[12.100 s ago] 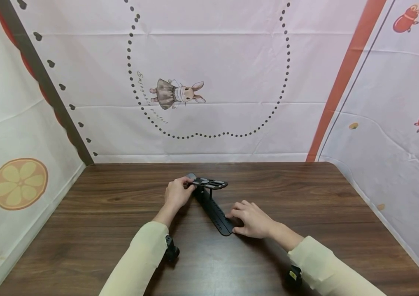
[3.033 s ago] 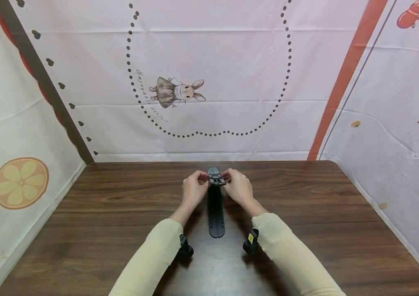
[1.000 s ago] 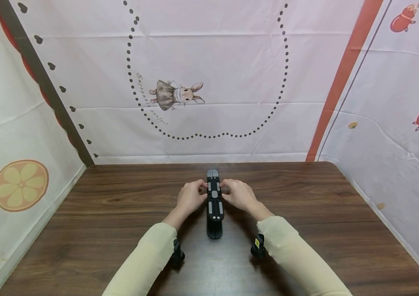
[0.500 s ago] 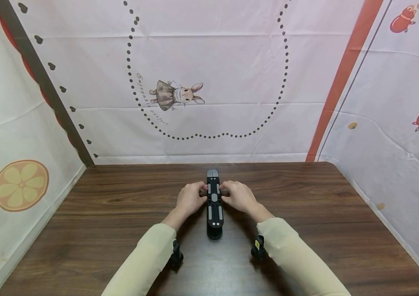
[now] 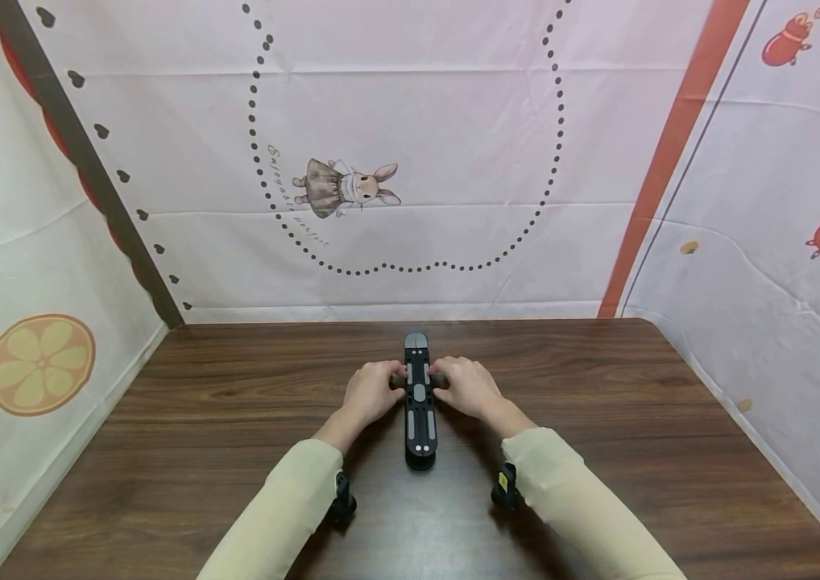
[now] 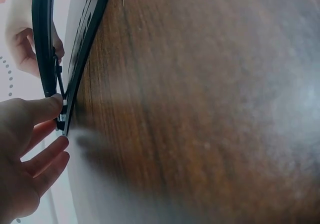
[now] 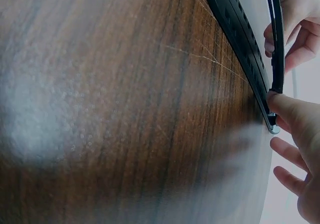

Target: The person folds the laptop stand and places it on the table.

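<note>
A narrow black folding stand lies lengthwise on the table, pointing away from me. Grey pads line its upper plate, which sits low over the base and covers most of it in the head view. Seen from the left wrist, the upper plate and the base still form a small angle. My left hand pinches the stand's left side near the far end, thumb and index finger at the joint. From the other side, my right hand pinches the matching spot; its lower fingers stay off the stand.
The brown wood-grain table carries the stand. White printed cloth walls in the back and both sides. A black wrist camera is strapped at the left sleeve, another camera at the right.
Earlier the stand lay slanted with its upper plate raised; it was then straightened. Over the last seconds the plate has swung down toward the base, both hands drawing slightly nearer to me.
</note>
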`<act>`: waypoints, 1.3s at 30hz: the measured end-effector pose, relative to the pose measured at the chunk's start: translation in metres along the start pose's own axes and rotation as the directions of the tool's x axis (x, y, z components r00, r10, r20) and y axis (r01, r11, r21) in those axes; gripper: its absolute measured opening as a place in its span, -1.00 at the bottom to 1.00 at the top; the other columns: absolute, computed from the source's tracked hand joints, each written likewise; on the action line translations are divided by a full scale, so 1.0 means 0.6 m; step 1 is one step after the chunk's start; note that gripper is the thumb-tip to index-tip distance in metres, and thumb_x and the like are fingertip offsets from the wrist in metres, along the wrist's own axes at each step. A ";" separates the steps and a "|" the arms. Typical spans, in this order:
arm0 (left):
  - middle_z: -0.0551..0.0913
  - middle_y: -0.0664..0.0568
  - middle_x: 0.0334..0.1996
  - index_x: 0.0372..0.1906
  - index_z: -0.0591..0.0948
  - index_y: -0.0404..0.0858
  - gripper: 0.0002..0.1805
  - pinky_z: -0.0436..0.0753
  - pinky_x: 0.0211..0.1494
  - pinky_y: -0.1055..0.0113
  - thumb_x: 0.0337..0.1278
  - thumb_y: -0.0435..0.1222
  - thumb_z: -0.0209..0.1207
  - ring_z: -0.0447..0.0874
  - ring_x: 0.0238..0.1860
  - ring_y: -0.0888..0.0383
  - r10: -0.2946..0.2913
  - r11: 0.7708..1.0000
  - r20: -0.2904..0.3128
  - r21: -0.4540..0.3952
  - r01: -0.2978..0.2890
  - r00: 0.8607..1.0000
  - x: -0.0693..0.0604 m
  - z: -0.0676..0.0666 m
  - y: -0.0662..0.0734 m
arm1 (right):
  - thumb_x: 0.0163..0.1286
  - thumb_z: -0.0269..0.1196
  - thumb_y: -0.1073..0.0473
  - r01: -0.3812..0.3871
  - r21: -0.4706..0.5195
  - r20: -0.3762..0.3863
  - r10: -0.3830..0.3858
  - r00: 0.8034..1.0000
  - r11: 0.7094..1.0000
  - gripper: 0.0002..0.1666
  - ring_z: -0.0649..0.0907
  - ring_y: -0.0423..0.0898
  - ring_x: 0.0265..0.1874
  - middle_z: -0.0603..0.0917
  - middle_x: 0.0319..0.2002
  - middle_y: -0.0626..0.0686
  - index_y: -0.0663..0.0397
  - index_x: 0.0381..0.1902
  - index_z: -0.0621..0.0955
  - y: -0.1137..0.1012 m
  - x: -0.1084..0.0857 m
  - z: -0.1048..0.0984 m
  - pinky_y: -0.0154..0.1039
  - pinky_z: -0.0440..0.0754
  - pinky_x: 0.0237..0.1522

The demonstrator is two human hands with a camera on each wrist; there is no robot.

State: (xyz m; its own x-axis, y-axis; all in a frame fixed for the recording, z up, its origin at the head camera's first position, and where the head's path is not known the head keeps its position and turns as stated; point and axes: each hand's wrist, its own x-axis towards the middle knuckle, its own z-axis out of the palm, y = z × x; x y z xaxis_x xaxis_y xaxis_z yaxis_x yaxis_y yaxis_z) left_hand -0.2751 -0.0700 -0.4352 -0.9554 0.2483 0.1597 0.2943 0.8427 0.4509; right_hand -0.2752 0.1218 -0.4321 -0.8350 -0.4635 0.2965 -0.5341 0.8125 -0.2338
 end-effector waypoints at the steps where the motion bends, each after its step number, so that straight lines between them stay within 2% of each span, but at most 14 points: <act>1: 0.68 0.04 -0.25 -0.23 0.64 -0.07 -0.79 0.57 -0.22 0.21 -0.06 -0.25 0.34 0.63 -0.26 0.14 0.005 1.000 -0.001 0.004 -0.005 1.000 0.000 -0.001 0.000 | 0.11 0.35 0.14 0.002 -0.006 0.000 -0.002 1.000 1.000 -0.70 0.64 -0.09 -0.28 0.68 -0.17 -0.03 0.03 -0.16 0.62 0.000 0.000 0.000 -0.18 0.56 -0.32; 12: 0.68 0.08 -0.25 -0.24 0.63 -0.09 -0.75 0.54 -0.29 0.24 -0.12 -0.26 0.37 0.56 -0.36 0.20 0.034 0.998 0.023 0.043 -0.035 0.999 0.001 0.001 0.002 | 0.08 0.38 0.10 0.019 -0.076 0.028 -0.017 0.999 0.997 -0.67 0.62 -0.05 -0.24 0.64 -0.15 -0.01 0.01 -0.17 0.60 -0.002 -0.003 -0.001 -0.09 0.55 -0.27; 20: 0.67 0.11 -0.29 -0.21 0.64 -0.09 -0.74 0.51 -0.32 0.25 -0.13 -0.27 0.36 0.51 -0.41 0.20 0.046 0.997 0.050 0.063 -0.049 0.998 0.002 0.001 0.004 | 0.10 0.36 0.13 0.042 -0.083 0.045 -0.039 0.998 0.996 -0.68 0.60 -0.01 -0.17 0.63 -0.13 0.01 0.05 -0.16 0.60 0.000 -0.004 -0.001 -0.05 0.54 -0.22; 28: 0.67 0.06 -0.18 -0.13 0.64 -0.14 -0.70 0.55 -0.20 0.18 -0.07 -0.27 0.32 0.55 -0.30 0.17 0.068 0.996 0.090 0.055 -0.074 0.994 0.000 -0.009 0.006 | 0.15 0.32 0.15 0.063 -0.078 0.073 -0.057 0.996 0.995 -0.72 0.59 0.01 -0.13 0.63 -0.10 0.02 0.05 -0.15 0.62 -0.002 -0.003 -0.012 -0.06 0.53 -0.21; 35: 0.63 0.02 -0.03 -0.01 0.60 -0.15 -0.64 0.50 0.05 0.09 0.05 -0.17 0.25 0.55 0.00 0.07 0.063 0.997 0.145 0.028 -0.068 0.987 -0.006 -0.014 0.007 | 0.21 0.27 0.08 0.047 -0.035 0.136 -0.042 0.990 0.998 -0.60 0.57 0.05 -0.01 0.60 0.03 0.09 0.08 -0.01 0.59 0.000 -0.008 -0.016 0.03 0.51 -0.05; 39: 0.62 0.02 -0.04 0.05 0.56 -0.17 -0.57 0.51 0.05 0.11 0.06 -0.12 0.24 0.52 -0.05 0.11 0.088 0.995 0.168 0.040 -0.096 0.982 -0.012 -0.016 0.008 | 0.24 0.24 0.03 0.023 -0.018 0.168 -0.020 0.986 1.000 -0.54 0.55 0.06 0.04 0.57 0.07 0.10 0.09 0.06 0.56 -0.002 -0.012 -0.017 0.08 0.48 0.00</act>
State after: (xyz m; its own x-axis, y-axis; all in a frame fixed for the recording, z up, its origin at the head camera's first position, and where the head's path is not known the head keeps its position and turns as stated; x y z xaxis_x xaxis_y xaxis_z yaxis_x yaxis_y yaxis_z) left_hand -0.2666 -0.0725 -0.4257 -0.9161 0.3980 0.0485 0.3832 0.8336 0.3978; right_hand -0.2674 0.1278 -0.4243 -0.8345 -0.5327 0.1409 -0.5510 0.8076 -0.2102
